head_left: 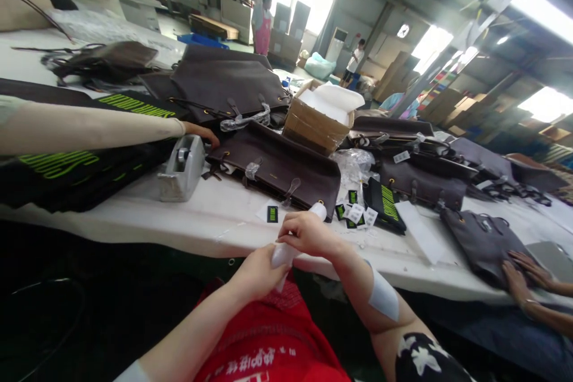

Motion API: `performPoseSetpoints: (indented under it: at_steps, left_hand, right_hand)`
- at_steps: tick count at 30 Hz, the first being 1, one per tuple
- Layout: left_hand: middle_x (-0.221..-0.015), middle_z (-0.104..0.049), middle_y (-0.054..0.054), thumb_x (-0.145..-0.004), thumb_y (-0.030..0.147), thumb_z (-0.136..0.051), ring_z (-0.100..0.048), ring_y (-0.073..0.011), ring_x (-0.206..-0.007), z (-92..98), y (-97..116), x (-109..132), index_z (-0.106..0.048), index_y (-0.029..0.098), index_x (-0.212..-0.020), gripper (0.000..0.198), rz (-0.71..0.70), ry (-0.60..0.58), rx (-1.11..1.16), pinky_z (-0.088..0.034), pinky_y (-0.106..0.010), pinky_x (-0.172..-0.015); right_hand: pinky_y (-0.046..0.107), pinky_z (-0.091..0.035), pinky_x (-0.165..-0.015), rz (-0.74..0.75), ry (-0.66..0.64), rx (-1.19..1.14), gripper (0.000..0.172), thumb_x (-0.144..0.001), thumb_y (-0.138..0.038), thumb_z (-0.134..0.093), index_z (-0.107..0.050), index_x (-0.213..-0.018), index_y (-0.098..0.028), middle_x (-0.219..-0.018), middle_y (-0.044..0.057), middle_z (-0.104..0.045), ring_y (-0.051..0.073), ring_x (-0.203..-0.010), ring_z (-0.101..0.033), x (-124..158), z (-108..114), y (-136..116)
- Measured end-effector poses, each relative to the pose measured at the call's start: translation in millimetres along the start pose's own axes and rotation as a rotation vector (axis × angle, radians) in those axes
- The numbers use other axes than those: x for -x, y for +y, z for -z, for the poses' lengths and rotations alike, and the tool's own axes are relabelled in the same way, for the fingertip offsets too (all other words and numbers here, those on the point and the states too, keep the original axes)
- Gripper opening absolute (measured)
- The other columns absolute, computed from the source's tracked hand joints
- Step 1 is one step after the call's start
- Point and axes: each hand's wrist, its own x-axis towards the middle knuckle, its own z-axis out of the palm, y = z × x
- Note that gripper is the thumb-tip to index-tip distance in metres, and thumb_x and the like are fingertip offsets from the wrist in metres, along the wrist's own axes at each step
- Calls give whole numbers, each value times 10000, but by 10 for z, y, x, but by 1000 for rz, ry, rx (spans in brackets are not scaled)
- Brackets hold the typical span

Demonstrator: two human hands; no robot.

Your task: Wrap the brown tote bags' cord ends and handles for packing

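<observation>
My left hand (262,268) is closed around a small white wrapping sheet (281,255), soft and slightly translucent, just off the table's front edge. Bent over its upper end, my right hand (308,233) pinches the same sheet. Right behind my hands lies a dark brown handbag (282,167), with clear film wrapped on its handle fittings. A white roll-like piece (319,210) shows at the bag's near right corner, just past my right hand. In front of the bag is a black tag with green print (272,213).
A tape dispenser (181,170) stands left, beside a co-worker's reaching hand (201,131). Black bags with green lettering (67,167) are stacked there. Behind sits an open cardboard box (313,125). Tags (356,213) lie right; another co-worker's hands (521,274) rest on a bag (483,245).
</observation>
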Motion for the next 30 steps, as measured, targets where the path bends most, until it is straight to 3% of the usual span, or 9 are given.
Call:
performPoseSetpoints:
  at_steps: [8, 13, 18, 21, 25, 28, 30]
  left_hand:
    - [-641, -649, -13, -658, 353, -659, -549, -166, -602, 70, 4, -96, -660, 135, -750, 237, 178, -116, 287, -362, -247, -552]
    - [-667, -645, -8, -619, 413, -721, -532, -133, -593, 35, -67, -88, -652, 101, -883, 414, 278, -244, 620, -360, -236, -565]
    - [-702, -662, -35, -600, 443, -777, -563, -126, -606, 49, -157, -105, -646, 85, -922, 498, 339, -279, 741, -376, -218, -549]
    - [-641, -630, -12, -631, 456, -768, -537, -109, -517, 119, -167, -93, -630, 98, -951, 499, 404, -291, 816, -367, -201, -459]
    - [-587, -603, -18, -752, 512, -651, -470, -81, -391, 250, -196, -85, -601, 88, -964, 477, 486, -303, 937, -333, -179, -347]
    - [-612, -622, -43, -821, 522, -559, -476, -78, -372, 304, -195, -81, -584, 84, -987, 469, 527, -332, 994, -343, -169, -327]
    - [-623, -628, -51, -831, 522, -547, -497, -86, -376, 277, -144, -54, -580, 84, -967, 459, 545, -335, 979, -357, -173, -324]
  right_hand:
    - [290, -422, -704, 23, 81, 168, 170, -894, -265, -559, -695, -823, -193, -848, 63, -646, 177, -774, -573, 325, -160, 24]
    - [298, -461, -783, 72, 45, 273, 208, -942, -290, -493, -673, -1001, -203, -979, 63, -656, 182, -875, -556, 449, -233, 65]
    - [357, -464, -906, 105, 32, 363, 315, -935, -266, -480, -564, -1225, -174, -1164, 99, -623, 212, -1018, -537, 529, -245, -33]
    - [371, -475, -911, 108, 148, 343, 334, -905, -270, -523, -558, -1225, -180, -1179, 103, -620, 224, -1061, -537, 636, -337, -49]
    - [391, -479, -921, 8, 449, 240, 239, -861, -240, -560, -607, -1093, -208, -1137, 83, -635, 217, -1040, -565, 803, -509, -33]
    - [434, -450, -984, -156, 605, 262, 396, -830, -197, -551, -544, -1226, -179, -1256, 124, -575, 247, -1154, -521, 867, -616, -14]
    - [456, -390, -1053, -203, 582, 333, 538, -808, -150, -528, -459, -1341, -153, -1398, 144, -462, 268, -1304, -398, 863, -663, 4]
